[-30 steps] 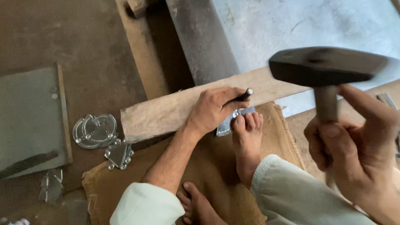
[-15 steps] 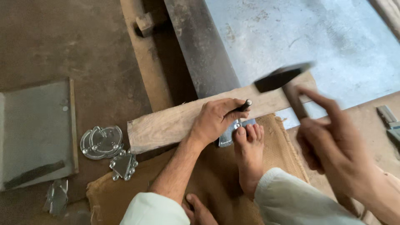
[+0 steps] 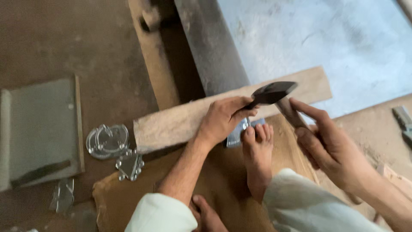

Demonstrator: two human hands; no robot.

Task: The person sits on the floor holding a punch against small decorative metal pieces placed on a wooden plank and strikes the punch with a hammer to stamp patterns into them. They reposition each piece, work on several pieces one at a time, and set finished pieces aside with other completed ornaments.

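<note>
Head view, looking down at a seated person at work on the floor. The left hand is seen closed around a small tool, most of it hidden in the fist; whether it is a punch or a chisel cannot be told. The fist rests on the plank, which runs from 8 o'clock to 2 o'clock across the middle. The hammer is held in the right hand, fingers wrapped about the handle with the forefinger stretched along it; the dark head is placed just at 1 o'clock of the left fist, touching or nearly touching the tool's top, though contact cannot be confirmed. A small metal piece is pinned under the toes of a bare foot, just at 5 o'clock of the left hand. A brown sacking mat is spread beneath the foot and legs. At 9 o'clock of the plank's near end, cut metal shapes are laid in a small heap, with one scalloped piece just at 5 o'clock of them. A flat grey slab is seen at the far 9 o'clock edge. A large metal sheet occupies the 1 o'clock corner.
</note>
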